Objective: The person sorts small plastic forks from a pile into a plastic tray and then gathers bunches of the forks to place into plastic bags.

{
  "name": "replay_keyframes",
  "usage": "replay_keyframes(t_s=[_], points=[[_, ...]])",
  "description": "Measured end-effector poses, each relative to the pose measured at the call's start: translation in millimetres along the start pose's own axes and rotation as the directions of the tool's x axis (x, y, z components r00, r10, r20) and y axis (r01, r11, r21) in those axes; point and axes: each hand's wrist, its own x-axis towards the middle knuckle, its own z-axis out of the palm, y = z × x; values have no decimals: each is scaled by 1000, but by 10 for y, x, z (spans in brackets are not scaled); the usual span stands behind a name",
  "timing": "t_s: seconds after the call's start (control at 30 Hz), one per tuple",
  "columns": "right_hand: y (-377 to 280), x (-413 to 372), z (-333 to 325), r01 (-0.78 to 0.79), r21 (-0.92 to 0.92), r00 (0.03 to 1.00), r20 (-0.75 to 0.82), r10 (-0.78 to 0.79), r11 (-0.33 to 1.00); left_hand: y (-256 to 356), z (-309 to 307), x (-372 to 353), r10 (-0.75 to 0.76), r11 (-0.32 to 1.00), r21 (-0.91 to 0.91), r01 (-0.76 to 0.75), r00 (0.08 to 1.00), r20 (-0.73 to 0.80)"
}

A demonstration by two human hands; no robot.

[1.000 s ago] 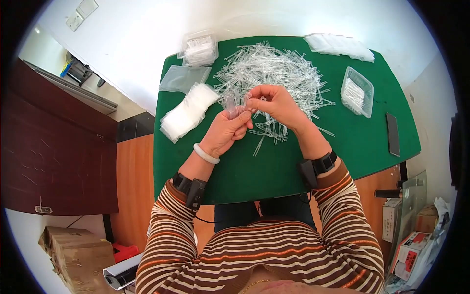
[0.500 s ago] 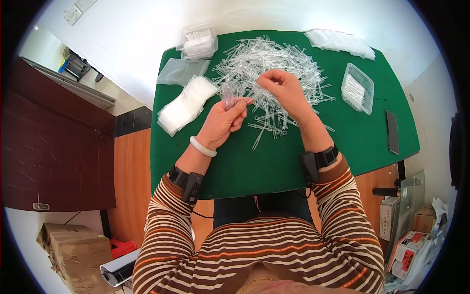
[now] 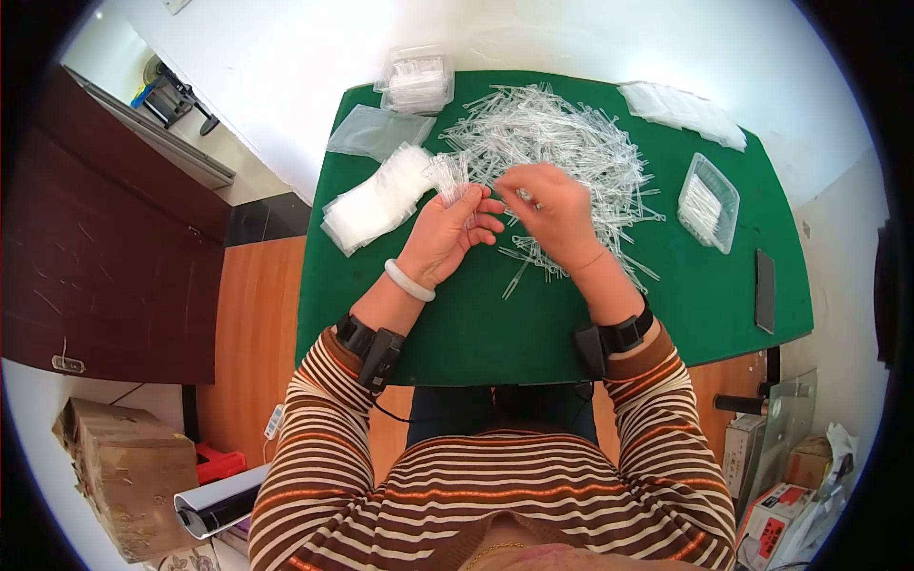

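Observation:
A bunch of small clear plastic forks (image 3: 450,173) sticks up from my left hand (image 3: 447,233), held between thumb and index finger, while the other fingers curl loosely. Close beside it on the right is my right hand (image 3: 555,214), thumb and fingertips bent together near the left fingertips; what they hold, if anything, is too small to make out. Behind and below both hands spreads a big loose pile of the same clear forks (image 3: 543,124), some with two prongs and a looped end. A stack of clear plastic bags (image 3: 376,202) lies left of my left hand.
The table has a green top (image 3: 457,333). At its back left are a clear box of packed white items (image 3: 417,84) and flat clear sheets (image 3: 379,131). To the right are plastic sleeves (image 3: 684,112), a tray of white sticks (image 3: 706,205) and a phone (image 3: 764,290).
The view has shifted slightly. My right hand has come down and closer to the left fingertips, and the left hand's lower fingers have loosened around the bunch.

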Motion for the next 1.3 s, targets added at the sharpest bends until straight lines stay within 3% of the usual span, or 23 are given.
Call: replay_keyframes(t_s=[0.03,0.13,0.3,0.4,0.43,0.53,0.57,0.67,0.87,1.0,1.1,1.3], points=[[-33,8,8,5,1,1000,3,-5,1000,6,6,-1,-7,1000,-29,7,1000,-4],[-131,47,-8,232,-35,959,174,-223,972,15,27,-17,4,999,-42,-5,1000,-19],[-115,35,-89,194,89,927,309,-212,977,35,-5,-8,-26,998,-50,26,1000,6],[-70,88,-57,-8,-5,998,-60,7,1000,61,-47,-30,-103,995,4,104,987,126],[-62,87,-56,-15,-15,998,-63,14,1000,58,-44,-29,-138,990,31,135,973,184],[-29,68,-61,-328,310,945,90,316,892,31,18,-67,-217,975,106,197,949,228],[-13,68,-94,-330,307,944,86,319,893,39,48,-79,-250,965,146,220,938,241],[31,82,-193,-677,478,735,484,475,560,98,117,-116,-268,960,148,238,933,240],[99,93,-217,-668,543,744,459,486,509,78,100,-101,-259,965,92,244,938,230],[102,88,-228,-684,543,729,482,486,488,62,46,-79,-256,962,160,219,930,263],[118,115,-254,-723,468,688,545,478,507,98,66,-102,-350,917,298,266,894,281],[114,101,-298,-723,478,688,566,454,499,95,47,-122,-391,904,307,298,867,309]])
